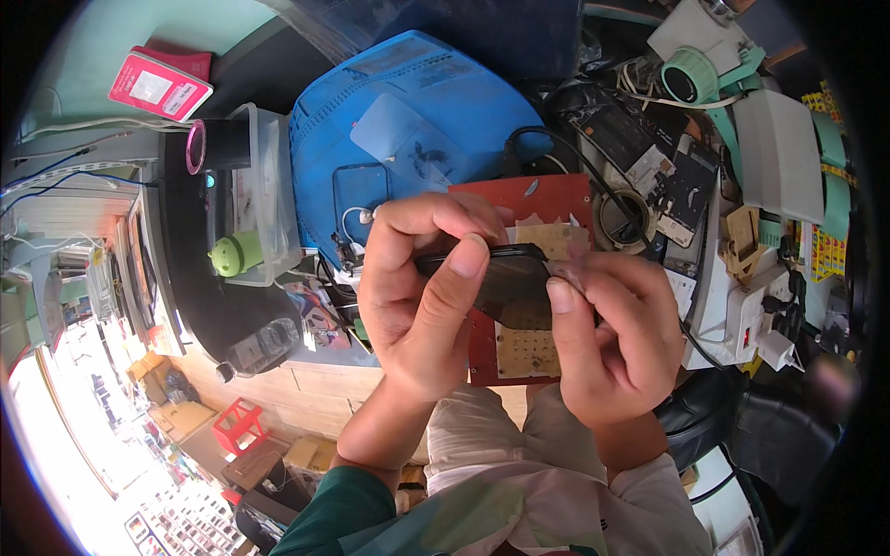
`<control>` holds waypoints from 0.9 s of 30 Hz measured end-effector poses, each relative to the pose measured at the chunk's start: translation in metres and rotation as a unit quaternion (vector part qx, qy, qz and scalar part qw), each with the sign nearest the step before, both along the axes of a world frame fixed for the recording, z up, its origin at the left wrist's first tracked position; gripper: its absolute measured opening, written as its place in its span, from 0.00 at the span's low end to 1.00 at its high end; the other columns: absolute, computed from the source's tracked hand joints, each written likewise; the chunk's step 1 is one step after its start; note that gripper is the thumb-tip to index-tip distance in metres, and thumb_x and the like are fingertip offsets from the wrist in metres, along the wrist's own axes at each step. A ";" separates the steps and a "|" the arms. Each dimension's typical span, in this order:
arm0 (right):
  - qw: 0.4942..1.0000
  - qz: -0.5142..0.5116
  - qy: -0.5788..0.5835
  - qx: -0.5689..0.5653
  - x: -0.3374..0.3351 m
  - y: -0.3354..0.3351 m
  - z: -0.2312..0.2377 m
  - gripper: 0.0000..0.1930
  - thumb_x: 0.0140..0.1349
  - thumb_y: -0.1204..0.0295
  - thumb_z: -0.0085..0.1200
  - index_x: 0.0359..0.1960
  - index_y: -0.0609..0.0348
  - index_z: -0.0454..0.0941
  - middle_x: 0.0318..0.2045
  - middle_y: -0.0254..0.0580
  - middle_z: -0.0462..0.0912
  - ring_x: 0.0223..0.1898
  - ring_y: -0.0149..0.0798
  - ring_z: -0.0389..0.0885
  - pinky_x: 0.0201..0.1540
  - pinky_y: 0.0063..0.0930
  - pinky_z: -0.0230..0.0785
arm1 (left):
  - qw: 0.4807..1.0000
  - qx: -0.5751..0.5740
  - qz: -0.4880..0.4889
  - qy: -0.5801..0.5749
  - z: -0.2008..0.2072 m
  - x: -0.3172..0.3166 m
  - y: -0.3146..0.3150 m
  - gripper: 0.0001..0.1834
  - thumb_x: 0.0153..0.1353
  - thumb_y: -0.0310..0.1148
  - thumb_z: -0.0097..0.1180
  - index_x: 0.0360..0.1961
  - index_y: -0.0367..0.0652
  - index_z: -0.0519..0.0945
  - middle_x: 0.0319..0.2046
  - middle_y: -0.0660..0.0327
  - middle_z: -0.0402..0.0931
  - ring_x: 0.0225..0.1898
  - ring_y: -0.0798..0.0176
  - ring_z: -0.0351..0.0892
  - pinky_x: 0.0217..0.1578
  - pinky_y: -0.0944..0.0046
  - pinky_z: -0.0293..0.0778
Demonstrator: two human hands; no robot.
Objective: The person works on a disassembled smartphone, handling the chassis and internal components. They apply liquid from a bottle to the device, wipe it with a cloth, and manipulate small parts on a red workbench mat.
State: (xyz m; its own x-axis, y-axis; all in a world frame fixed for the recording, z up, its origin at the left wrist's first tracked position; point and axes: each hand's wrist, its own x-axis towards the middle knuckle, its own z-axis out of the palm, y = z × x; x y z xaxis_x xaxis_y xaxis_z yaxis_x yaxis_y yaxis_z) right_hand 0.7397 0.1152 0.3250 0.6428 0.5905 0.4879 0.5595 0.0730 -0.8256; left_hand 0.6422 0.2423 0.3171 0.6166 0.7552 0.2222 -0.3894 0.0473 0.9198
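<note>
Over the red board: I see a dark slab point(512, 295), glossy and phone-like, raised between both hands near the middle of my view.
Left hand point(413, 306): I read it as grasping the dark slab by its upper left part, thumb on the near side and bent fingers behind.
Right hand point(619, 338): thumb and forefinger are pinched on the slab's right edge; the other fingers curl inward.
Clear scrap point(572, 263): film-like, just beside the right fingertips; I cannot tell whether the pinch includes it.
Red board point(558, 191): flat below the hands, bearing a beige perforated plate point(530, 354).
Blue mat point(417, 79): beyond the left hand, with a translucent sheet point(394, 130) lying on it.
Left side of the bench: I make out a clear plastic bin point(275, 199), with a green rounded object point(237, 253) beside it.
Right side: dark electronic parts point(684, 181) lie heaped past the right hand, and a white power strip point(753, 315) sits near them.
</note>
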 end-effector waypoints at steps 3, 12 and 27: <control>0.997 -0.026 -0.070 0.017 -0.001 0.001 -0.010 0.16 0.56 0.85 0.70 0.47 0.68 0.86 0.38 0.50 0.86 0.33 0.41 0.87 0.34 0.31 0.80 | 0.999 0.024 0.031 0.036 0.004 0.000 -0.006 0.09 0.73 0.27 0.52 0.50 0.33 0.74 0.40 0.51 0.78 0.46 0.55 0.78 0.59 0.40 0.75; 0.998 -0.020 0.053 0.015 -0.002 -0.005 -0.001 0.16 0.61 0.87 0.66 0.52 0.69 0.86 0.43 0.54 0.88 0.41 0.42 0.89 0.44 0.32 0.82 | 0.993 0.056 0.092 0.048 -0.003 -0.001 -0.007 0.09 0.75 0.25 0.50 0.52 0.32 0.75 0.44 0.47 0.81 0.48 0.54 0.82 0.60 0.46 0.77; 0.999 -0.026 0.022 -0.010 -0.004 -0.006 0.001 0.21 0.62 0.87 0.67 0.58 0.69 0.85 0.49 0.47 0.78 0.39 0.31 0.77 0.39 0.20 0.70 | 0.993 0.051 0.101 0.044 -0.003 -0.001 -0.005 0.09 0.75 0.25 0.51 0.51 0.32 0.76 0.44 0.50 0.81 0.49 0.56 0.81 0.60 0.47 0.76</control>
State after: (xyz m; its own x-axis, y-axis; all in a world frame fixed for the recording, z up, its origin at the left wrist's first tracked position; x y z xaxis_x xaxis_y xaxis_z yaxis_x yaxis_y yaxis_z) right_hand 0.7361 0.1097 0.3263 0.6934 0.5655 0.4467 0.5249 0.0284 -0.8507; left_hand 0.6415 0.2368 0.3139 0.4748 0.8418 0.2567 -0.2995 -0.1197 0.9466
